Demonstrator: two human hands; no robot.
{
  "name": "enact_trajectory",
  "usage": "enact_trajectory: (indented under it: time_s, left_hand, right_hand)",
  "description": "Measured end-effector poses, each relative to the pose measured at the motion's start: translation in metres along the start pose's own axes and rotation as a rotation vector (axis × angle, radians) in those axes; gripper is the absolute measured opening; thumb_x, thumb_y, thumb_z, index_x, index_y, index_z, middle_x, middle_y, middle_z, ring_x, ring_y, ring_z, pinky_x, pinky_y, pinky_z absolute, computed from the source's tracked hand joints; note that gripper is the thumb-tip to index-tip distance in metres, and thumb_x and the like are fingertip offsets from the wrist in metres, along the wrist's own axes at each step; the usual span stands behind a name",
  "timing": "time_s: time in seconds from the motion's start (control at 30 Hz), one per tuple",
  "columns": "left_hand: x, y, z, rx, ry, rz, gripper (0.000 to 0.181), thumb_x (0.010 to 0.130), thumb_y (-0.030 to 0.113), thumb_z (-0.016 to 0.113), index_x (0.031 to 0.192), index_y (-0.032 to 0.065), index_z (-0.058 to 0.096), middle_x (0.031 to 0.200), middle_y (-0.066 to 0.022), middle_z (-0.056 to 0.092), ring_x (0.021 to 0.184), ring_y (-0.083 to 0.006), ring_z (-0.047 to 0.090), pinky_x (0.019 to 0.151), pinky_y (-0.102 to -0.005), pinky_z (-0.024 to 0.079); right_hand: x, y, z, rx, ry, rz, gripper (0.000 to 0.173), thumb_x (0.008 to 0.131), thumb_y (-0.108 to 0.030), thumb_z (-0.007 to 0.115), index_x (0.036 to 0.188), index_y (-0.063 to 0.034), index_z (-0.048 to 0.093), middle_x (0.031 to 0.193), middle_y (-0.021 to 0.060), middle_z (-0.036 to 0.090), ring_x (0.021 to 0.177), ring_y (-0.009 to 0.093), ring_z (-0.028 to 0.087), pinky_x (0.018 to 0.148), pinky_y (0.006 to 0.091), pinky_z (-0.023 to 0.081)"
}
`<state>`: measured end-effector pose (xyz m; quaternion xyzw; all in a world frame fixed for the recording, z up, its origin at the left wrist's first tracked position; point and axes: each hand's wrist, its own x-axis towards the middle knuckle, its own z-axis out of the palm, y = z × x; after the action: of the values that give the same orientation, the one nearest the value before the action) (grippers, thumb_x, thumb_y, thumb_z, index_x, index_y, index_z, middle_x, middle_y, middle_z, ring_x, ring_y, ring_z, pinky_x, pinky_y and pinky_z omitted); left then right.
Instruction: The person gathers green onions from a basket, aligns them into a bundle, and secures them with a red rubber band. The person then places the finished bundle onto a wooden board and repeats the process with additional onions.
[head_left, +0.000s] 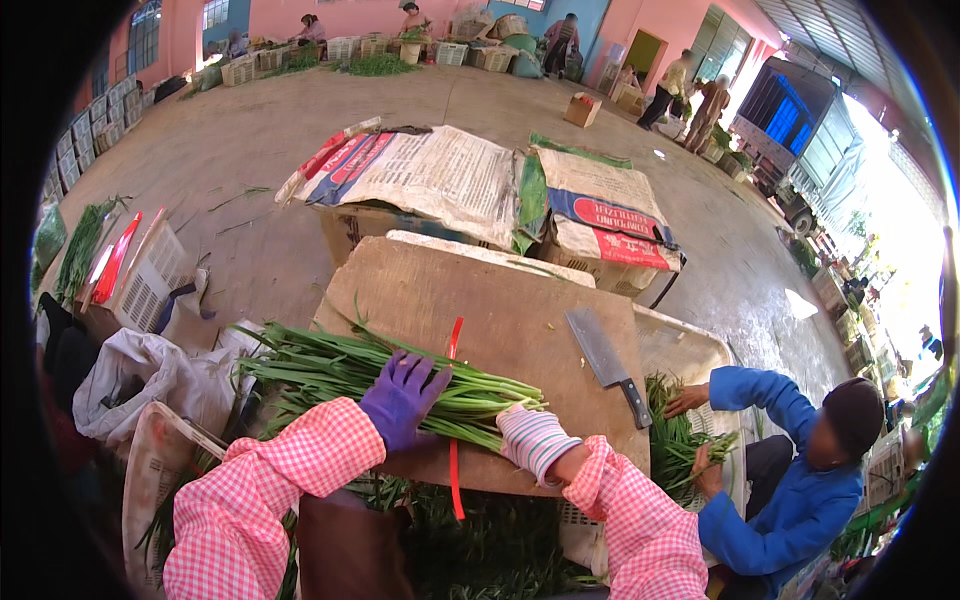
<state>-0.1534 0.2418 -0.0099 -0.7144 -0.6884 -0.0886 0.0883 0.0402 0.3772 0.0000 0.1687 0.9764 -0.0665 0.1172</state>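
Observation:
A bundle of long green garlic chives or similar leafy stalks (330, 362) lies across a wooden board (480, 300), leaves to the left and pale stem ends to the right. My left hand (405, 397), in a purple glove, is laid over its middle and grips it. At the stem ends, my right hand (534, 439), in a striped knit glove, holds the stalks; its fingertips are partly hidden. A red tie strip (455, 480) passes beneath the bundle, both ends showing. On the board's right side rests a cleaver (604, 360) with a dark handle.
A co-worker in blue (795, 465) handles greens over a crate (690, 337) at the right. Beyond the board, fertilizer sacks (450, 176) cover crates. White sacking (150, 382) and a crate (150, 472) stand at left. Loose greens (480, 540) lie below the board.

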Motion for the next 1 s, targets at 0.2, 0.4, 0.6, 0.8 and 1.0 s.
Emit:
enact_trajectory:
  time_s: [0.2,0.4,0.6,0.8,1.0]
  left_hand:
    - [0.004,-0.004,0.011,0.076,0.025,0.016,0.081,0.063,0.037,0.067,0.13,0.0057,0.034,0.124,-0.0199,0.039,0.118,-0.0353,0.035,0.102,-0.0496,0.026]
    - [0.003,-0.001,0.001,-0.017,-0.033,0.011,0.09,0.059,0.04,0.071,0.132,0.0052,0.032,0.125,-0.0196,0.038,0.119,-0.035,0.034,0.103,-0.0496,0.024]
    - [0.005,-0.003,0.013,0.078,-0.007,0.014,0.087,0.06,0.035,0.071,0.131,0.0051,0.032,0.125,-0.0191,0.038,0.12,-0.0347,0.033,0.103,-0.0495,0.024]
    - [0.003,0.0,0.002,0.017,-0.005,0.008,0.087,0.059,0.037,0.071,0.13,0.0038,0.034,0.121,-0.0193,0.039,0.118,-0.0348,0.034,0.103,-0.0497,0.024]
    - [0.011,-0.001,-0.011,-0.036,-0.137,0.023,0.093,0.056,0.044,0.073,0.13,0.0018,0.035,0.114,-0.0193,0.042,0.112,-0.0347,0.037,0.101,-0.0502,0.025]
  right_hand:
    - [-0.011,0.007,-0.005,0.06,-0.034,0.172,0.023,0.076,-0.022,0.058,0.091,-0.0044,0.059,0.091,0.0213,0.058,0.082,0.036,0.06,0.071,0.0433,0.049]
    - [-0.052,0.041,-0.011,0.298,0.366,0.303,0.018,0.078,-0.025,0.058,0.08,-0.0089,0.064,0.076,0.0151,0.061,0.07,0.034,0.061,0.066,0.0414,0.049]
    - [-0.035,0.027,-0.022,0.203,0.438,0.149,0.015,0.08,-0.021,0.056,0.089,-0.0106,0.061,0.089,0.0181,0.058,0.076,0.036,0.059,0.066,0.0421,0.049]
    - [-0.033,0.025,0.002,0.123,0.133,0.23,0.018,0.081,-0.025,0.052,0.084,-0.0104,0.063,0.086,0.0179,0.06,0.076,0.036,0.06,0.069,0.0428,0.049]
    - [-0.048,0.051,0.001,0.16,0.263,0.401,0.019,0.079,-0.023,0.056,0.087,-0.009,0.065,0.084,0.0171,0.061,0.076,0.033,0.061,0.069,0.0417,0.049]
